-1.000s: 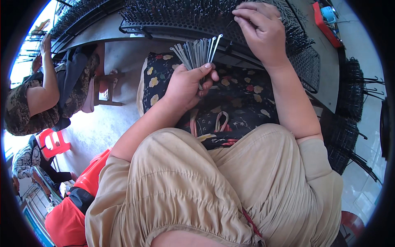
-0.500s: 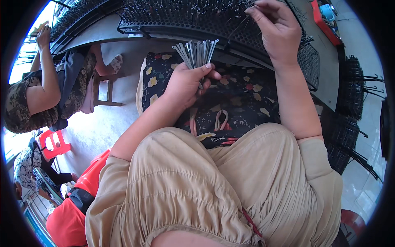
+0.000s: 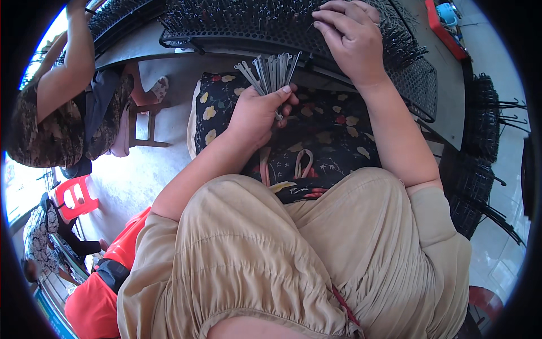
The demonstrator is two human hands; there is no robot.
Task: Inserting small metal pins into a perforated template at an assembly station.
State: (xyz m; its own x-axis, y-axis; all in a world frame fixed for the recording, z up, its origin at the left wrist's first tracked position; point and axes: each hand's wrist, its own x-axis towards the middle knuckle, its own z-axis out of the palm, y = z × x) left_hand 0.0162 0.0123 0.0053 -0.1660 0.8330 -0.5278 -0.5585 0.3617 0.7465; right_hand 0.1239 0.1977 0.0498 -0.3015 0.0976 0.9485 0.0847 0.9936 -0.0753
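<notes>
My left hand [image 3: 261, 113] is closed around a fanned bundle of thin, flat grey metal strips [image 3: 271, 73] with small holes at their upper ends. It is over the dark floral cloth [image 3: 333, 133] in front of my knees. Ahead of it and to the right, my right hand [image 3: 353, 42] reaches over a black perforated rack [image 3: 226, 40] packed with many thin dark upright metal pieces [image 3: 237, 16]. Its thumb and fingertips come together at those pieces, and whatever is between them is too small to make out.
Another person's arm [image 3: 76, 68] is raised at the far left, beside a wooden stool [image 3: 149, 127]. A red plastic stool [image 3: 76, 199] stands behind. Dark hooked racks [image 3: 480, 124] stand at the right, below a red tray [image 3: 443, 31] with a light blue cup [image 3: 449, 15].
My right hand has moved left and a little nearer along the rack. My left hand keeps its hold on the strips, almost unmoved. The person at left has shifted their arms upward.
</notes>
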